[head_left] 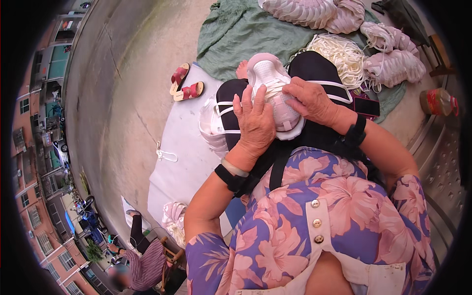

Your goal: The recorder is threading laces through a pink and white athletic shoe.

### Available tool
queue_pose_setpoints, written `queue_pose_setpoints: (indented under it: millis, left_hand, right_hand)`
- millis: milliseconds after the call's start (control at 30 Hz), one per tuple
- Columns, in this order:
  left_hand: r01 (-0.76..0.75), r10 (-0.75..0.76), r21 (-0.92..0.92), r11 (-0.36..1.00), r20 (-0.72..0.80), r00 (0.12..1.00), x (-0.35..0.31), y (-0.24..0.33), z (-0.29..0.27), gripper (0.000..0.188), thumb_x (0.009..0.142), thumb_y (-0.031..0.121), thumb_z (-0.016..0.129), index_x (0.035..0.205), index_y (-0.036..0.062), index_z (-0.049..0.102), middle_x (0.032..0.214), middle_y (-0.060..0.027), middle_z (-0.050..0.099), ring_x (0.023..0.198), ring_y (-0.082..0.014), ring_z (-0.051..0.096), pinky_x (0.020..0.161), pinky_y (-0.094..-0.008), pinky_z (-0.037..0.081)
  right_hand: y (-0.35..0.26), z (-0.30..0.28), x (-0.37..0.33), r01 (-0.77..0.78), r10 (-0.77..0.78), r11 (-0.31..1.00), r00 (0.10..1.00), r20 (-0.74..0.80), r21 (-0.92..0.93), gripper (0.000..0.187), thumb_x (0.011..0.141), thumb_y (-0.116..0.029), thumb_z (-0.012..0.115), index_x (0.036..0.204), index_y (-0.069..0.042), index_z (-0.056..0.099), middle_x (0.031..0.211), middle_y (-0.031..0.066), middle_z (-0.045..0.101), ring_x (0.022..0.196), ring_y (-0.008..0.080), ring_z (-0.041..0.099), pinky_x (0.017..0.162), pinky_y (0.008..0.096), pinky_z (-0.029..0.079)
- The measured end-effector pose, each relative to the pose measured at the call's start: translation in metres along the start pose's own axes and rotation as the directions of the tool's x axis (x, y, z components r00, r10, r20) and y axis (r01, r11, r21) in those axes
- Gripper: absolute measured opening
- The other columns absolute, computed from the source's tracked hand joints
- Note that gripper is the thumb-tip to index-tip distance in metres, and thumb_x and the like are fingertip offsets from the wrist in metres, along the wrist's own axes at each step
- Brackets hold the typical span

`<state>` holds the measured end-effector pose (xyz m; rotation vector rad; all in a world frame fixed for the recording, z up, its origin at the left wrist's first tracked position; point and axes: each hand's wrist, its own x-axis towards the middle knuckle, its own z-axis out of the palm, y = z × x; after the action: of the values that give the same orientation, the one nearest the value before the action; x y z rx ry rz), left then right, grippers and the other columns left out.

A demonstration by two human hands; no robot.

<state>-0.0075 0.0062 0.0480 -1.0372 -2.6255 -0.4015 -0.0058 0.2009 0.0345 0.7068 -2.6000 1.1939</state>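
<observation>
A pink and white sneaker (286, 114) rests in my lap between my dark-clad thighs, its tongue pointing away from me. White shoelace (278, 87) crosses its upper. My left hand (255, 120) holds the shoe's left side, fingertips by the laces and thumb hidden. Opposite it, my right hand (314, 101) is closed with bent fingers at the shoelace on the right side; the exact pinch is partly covered. White lace strands (337, 87) run over both thighs. Beside my left thigh lies another pale shoe (212, 129), partly hidden.
A pile of white laces (339, 55) and bundled pink shoes (396, 69) lie on green cloth (236, 37). A phone (367, 106) and plastic jug (436, 102) sit right. Red sandals (189, 91) and a loose lace (166, 154) are left. Another person (147, 263) sits lower left.
</observation>
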Motion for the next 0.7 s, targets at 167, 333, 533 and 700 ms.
queue_pose_setpoints:
  millis: [167,333,533,700]
  left_hand:
    - [0.063,-0.063,-0.026,0.998,0.012,0.998,0.002,0.001,0.006,0.009,0.072,0.008,0.055,0.078,0.0017,0.053,0.123,-0.0163,0.047,0.118,-0.0370,0.038,0.100,-0.0518,0.021]
    - [0.082,-0.081,-0.066,0.994,0.028,0.996,0.003,-0.001,0.007,0.008,0.073,0.007,0.054,0.079,0.0008,0.054,0.122,-0.0175,0.047,0.117,-0.0384,0.038,0.100,-0.0517,0.022]
    - [0.145,-0.116,-0.282,0.948,0.119,0.986,0.010,-0.006,0.002,0.007,0.075,0.006,0.056,0.082,0.0026,0.057,0.123,-0.0182,0.047,0.118,-0.0405,0.037,0.100,-0.0482,0.024]
    - [0.130,-0.072,-0.394,0.910,0.158,0.985,0.014,-0.013,-0.002,0.010,0.076,0.006,0.059,0.086,0.0049,0.059,0.122,-0.0180,0.049,0.117,-0.0393,0.039,0.100,-0.0460,0.025]
  right_hand:
    - [0.005,0.002,0.003,-0.012,0.012,1.000,1.000,0.007,-0.004,0.025,0.072,-0.007,0.060,0.096,-0.005,0.052,0.083,0.0125,0.049,0.075,0.0323,0.055,0.062,0.0394,0.046]
    - [0.005,0.003,0.003,-0.011,0.012,0.999,0.999,-0.033,0.030,0.023,0.072,-0.006,0.058,0.094,-0.005,0.052,0.083,0.0129,0.050,0.074,0.0319,0.055,0.062,0.0387,0.046]
    - [0.003,0.003,0.002,-0.066,0.069,0.993,0.997,-0.031,0.099,0.022,0.072,-0.004,0.057,0.093,-0.004,0.053,0.084,0.0123,0.051,0.075,0.0313,0.055,0.064,0.0373,0.046]
    - [0.001,0.003,0.001,-0.098,0.101,0.989,0.995,-0.015,0.112,0.021,0.072,-0.003,0.056,0.092,-0.004,0.053,0.084,0.0123,0.051,0.075,0.0315,0.055,0.065,0.0372,0.046]
